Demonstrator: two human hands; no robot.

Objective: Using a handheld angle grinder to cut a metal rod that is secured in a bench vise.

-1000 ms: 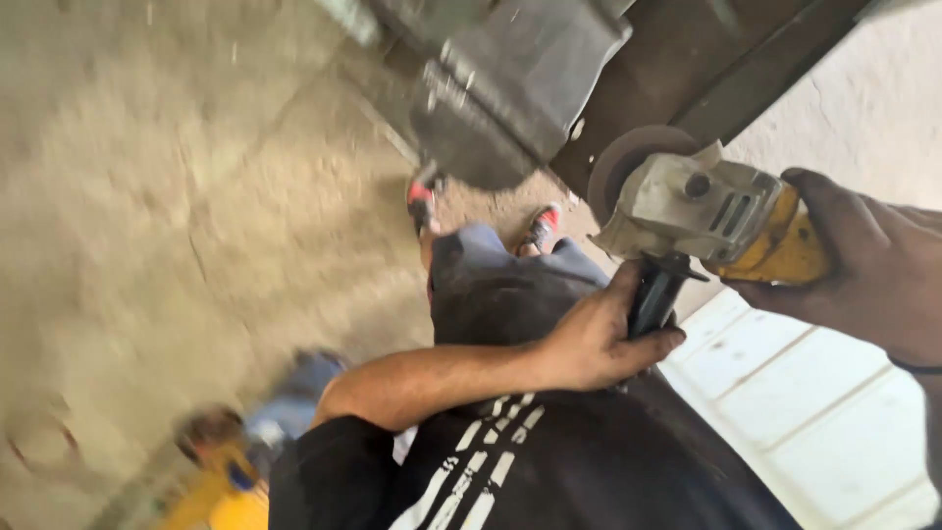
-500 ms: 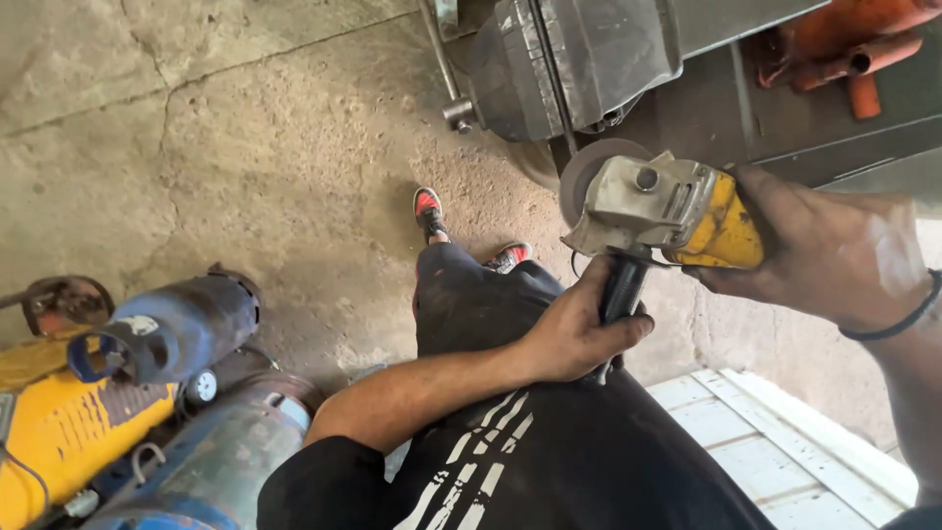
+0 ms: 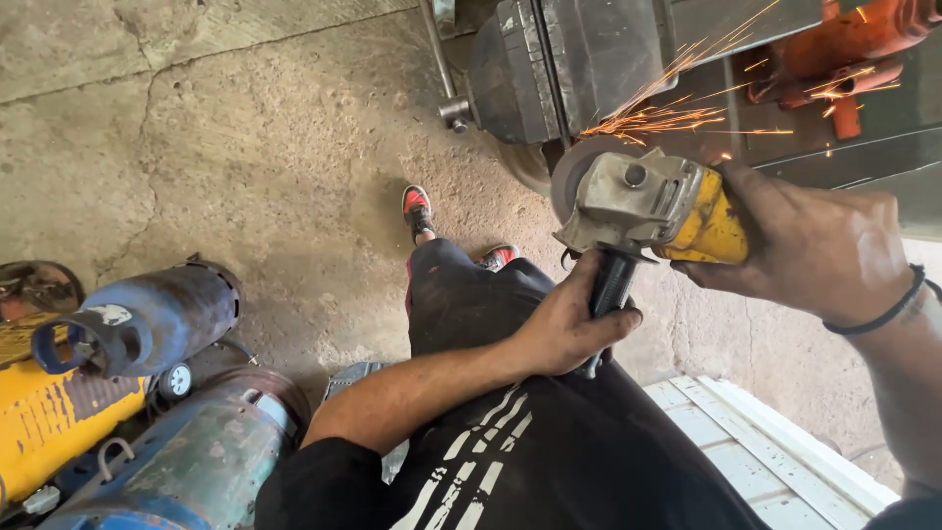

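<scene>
The angle grinder (image 3: 653, 201) lies with its long axis across the view, disc end toward the person's left, meeting the dark steel piece (image 3: 549, 59) (sparks fly up and right). The right hand (image 3: 819, 245) is clenched round the yellow body; the left hand (image 3: 569, 324) grasps the black side handle below. Gas cylinders (image 3: 147, 324) lie well apart on the concrete floor (image 3: 245, 147).

Left hand (image 3: 564, 329) fisted (arm bent); right hand (image 3: 810, 245) clenched.
</scene>
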